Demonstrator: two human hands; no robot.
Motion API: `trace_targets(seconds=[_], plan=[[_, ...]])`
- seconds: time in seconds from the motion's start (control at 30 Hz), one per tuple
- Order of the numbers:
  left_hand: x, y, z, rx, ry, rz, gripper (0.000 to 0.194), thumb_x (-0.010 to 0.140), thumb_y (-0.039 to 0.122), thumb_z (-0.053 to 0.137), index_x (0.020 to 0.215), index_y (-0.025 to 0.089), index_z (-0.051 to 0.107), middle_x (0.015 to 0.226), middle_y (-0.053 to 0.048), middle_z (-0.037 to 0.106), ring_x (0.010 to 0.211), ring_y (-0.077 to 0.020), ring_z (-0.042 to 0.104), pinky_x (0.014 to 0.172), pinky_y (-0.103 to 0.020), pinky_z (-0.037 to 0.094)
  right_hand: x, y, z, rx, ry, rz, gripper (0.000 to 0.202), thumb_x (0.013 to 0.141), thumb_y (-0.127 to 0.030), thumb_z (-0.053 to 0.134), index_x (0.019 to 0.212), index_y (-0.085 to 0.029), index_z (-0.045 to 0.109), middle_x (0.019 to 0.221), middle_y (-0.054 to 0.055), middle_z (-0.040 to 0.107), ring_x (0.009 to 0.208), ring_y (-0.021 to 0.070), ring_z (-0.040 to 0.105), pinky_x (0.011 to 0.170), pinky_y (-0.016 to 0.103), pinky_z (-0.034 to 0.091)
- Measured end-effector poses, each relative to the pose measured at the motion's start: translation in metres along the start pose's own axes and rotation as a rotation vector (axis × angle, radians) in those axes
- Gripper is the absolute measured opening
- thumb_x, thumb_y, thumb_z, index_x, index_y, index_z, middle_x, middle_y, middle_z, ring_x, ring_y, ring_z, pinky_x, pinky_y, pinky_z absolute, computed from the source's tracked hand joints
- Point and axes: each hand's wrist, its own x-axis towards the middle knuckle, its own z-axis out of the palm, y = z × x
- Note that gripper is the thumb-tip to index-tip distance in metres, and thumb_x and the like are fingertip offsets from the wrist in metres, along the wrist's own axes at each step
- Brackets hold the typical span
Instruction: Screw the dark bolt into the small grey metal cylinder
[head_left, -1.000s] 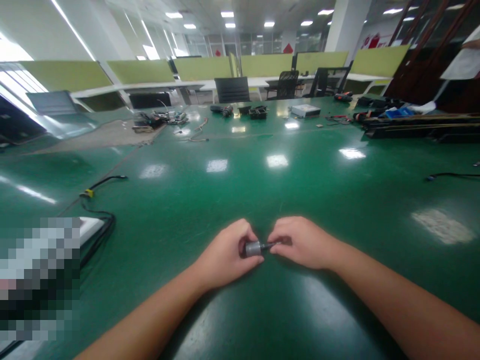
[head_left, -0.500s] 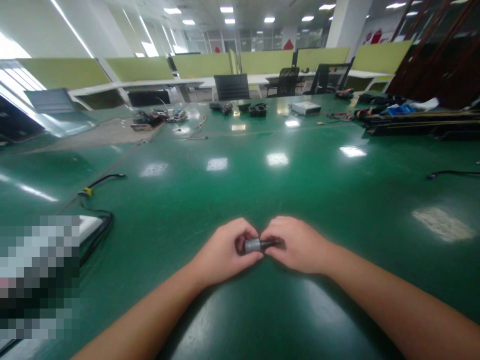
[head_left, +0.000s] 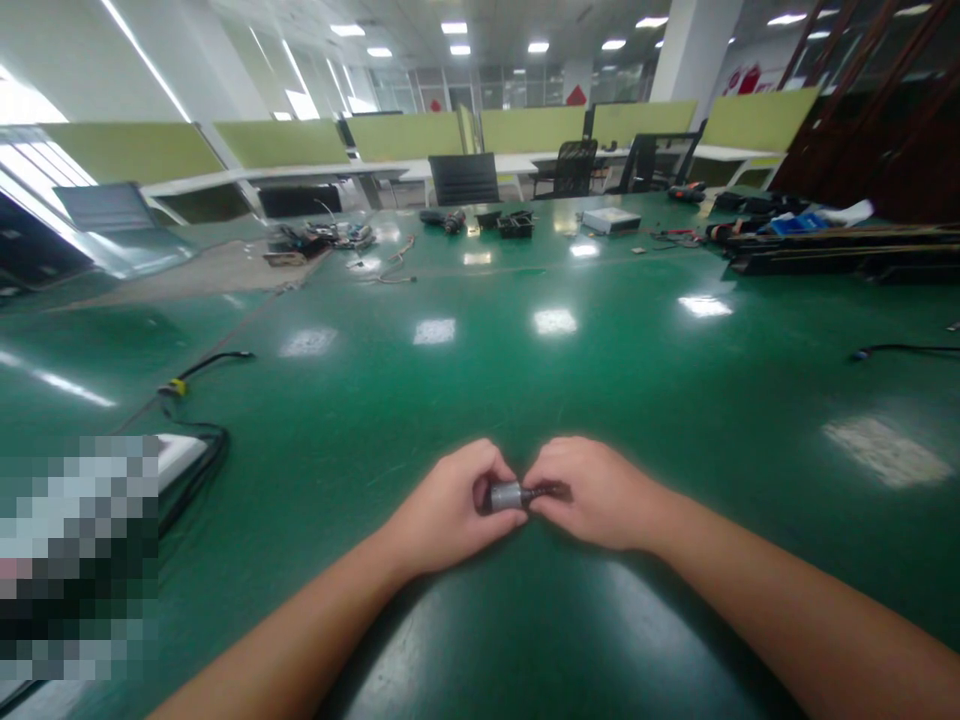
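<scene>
My left hand (head_left: 455,508) curls its thumb and fingers around a small grey metal cylinder (head_left: 507,495), whose side shows through the gap between them. From the cylinder's right end a thin, dark, ridged rod (head_left: 534,491) runs into my right hand (head_left: 592,492). The right thumb and fingers are closed on that rod, with its far end partly hidden in their shadow. Both hands are close together, low over the green tabletop (head_left: 480,400), fingertips almost meeting. The exact kind of the part is too small and blurred to tell.
At the left lies a white-edged device (head_left: 182,457), mostly pixelated, with black cables (head_left: 223,440) beside it. A short black cable with a yellow piece (head_left: 177,386) lies behind. Tools and parts (head_left: 516,224), a grey box (head_left: 611,220) and dark bars (head_left: 825,255) are at the back.
Both hands keep their holds almost in place. A little more of the dark rod shows between the cylinder and the right fingertips. The camera view has shifted very slightly.
</scene>
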Motion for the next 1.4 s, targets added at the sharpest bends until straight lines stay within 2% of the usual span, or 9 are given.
trace_targets(seconds=[0.77, 1.4], plan=[[0.001, 0.003, -0.003, -0.01, -0.022, -0.002, 0.021, 0.077, 0.028, 0.074, 0.088, 0.018, 0.059, 0.079, 0.001, 0.056, 0.07, -0.0147, 0.052, 0.062, -0.025, 0.037, -0.002, 0.002, -0.005, -0.039, -0.018, -0.01, 0.009, 0.085, -0.02, 0.068, 0.093, -0.019, 0.072, 0.086, 0.002, 0.07, 0.08, 0.0165, 0.059, 0.072, 0.028, 0.041], [0.001, 0.003, -0.002, -0.009, -0.037, -0.005, 0.022, 0.078, 0.028, 0.074, 0.089, 0.018, 0.058, 0.079, 0.001, 0.056, 0.068, -0.0145, 0.051, 0.062, -0.025, 0.037, -0.006, 0.005, -0.014, -0.08, -0.066, 0.012, 0.009, 0.085, -0.021, 0.069, 0.093, -0.02, 0.073, 0.088, 0.003, 0.071, 0.084, 0.0174, 0.06, 0.076, 0.029, 0.043]])
